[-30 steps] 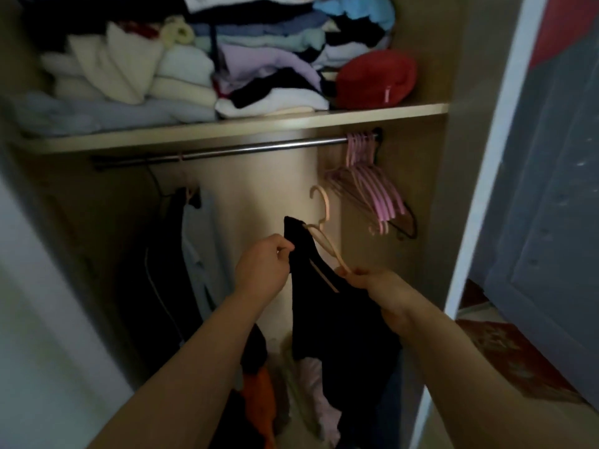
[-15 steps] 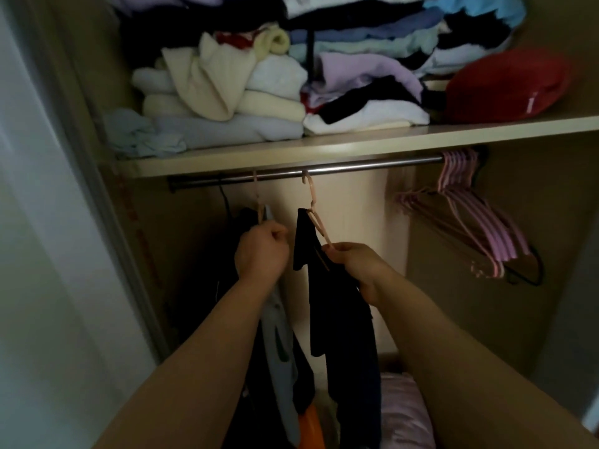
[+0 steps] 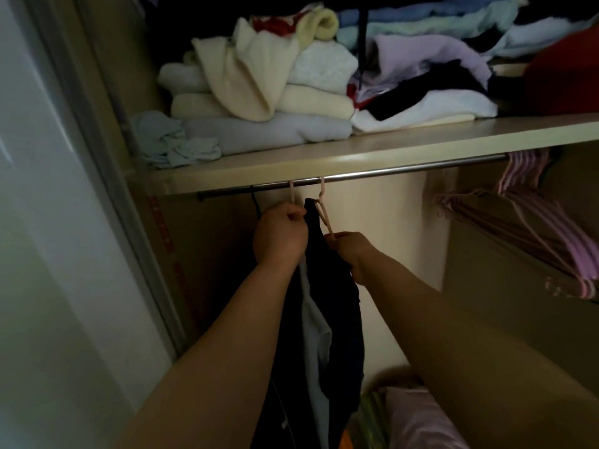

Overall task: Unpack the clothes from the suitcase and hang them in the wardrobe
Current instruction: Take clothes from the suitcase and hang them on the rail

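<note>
As it hangs, dark garment: on pink hanger, hooked over rod, 12 o'clock.
Right hand: pinches hanger arm.
Left hand: curled, garment's 9 o'clock; grip unclear.

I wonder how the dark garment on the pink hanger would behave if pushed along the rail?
The dark garment hangs in limp folds, so it is probably floppy and light. Its pink hanger hooks over a smooth metal rail, so it would likely slide easily and swing.
</note>
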`<state>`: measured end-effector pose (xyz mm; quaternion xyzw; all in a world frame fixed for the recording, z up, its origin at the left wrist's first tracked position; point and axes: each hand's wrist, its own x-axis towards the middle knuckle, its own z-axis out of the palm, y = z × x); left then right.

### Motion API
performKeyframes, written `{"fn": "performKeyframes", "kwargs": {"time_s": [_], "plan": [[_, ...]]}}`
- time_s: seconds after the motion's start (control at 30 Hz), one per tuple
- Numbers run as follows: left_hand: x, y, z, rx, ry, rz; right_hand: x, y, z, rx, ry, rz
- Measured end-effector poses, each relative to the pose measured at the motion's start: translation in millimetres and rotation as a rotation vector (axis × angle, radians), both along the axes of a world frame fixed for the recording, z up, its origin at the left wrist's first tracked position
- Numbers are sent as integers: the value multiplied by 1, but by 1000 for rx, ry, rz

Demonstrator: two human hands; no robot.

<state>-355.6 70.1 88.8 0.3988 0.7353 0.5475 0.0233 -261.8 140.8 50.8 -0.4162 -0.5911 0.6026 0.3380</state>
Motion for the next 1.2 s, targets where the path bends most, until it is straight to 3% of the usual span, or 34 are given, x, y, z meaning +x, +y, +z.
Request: {"fn": "performKeyframes", "kwargs": {"time_s": [0.23,0.43,0.73,0.93,1.03,1.2], "plan": [[10,-1,-10,16,80,-122,9,-10,-10,2,63,28],[24,4,-14,-65,121,-164,50,-18,-11,19,-19,-65],[119,10,-31,-114,132,-347,150,-41,-38,-8,-81,-132],[221,10,-69,-349,202,-591,262,-71,-94,-166,-148,-215],[285,7,-98,-521,207,-755,339,-94,-128,-246,-109,-369],[379,-7,-148,-720,241,-955,457,-134,-178,-345,-199,-560]]}}
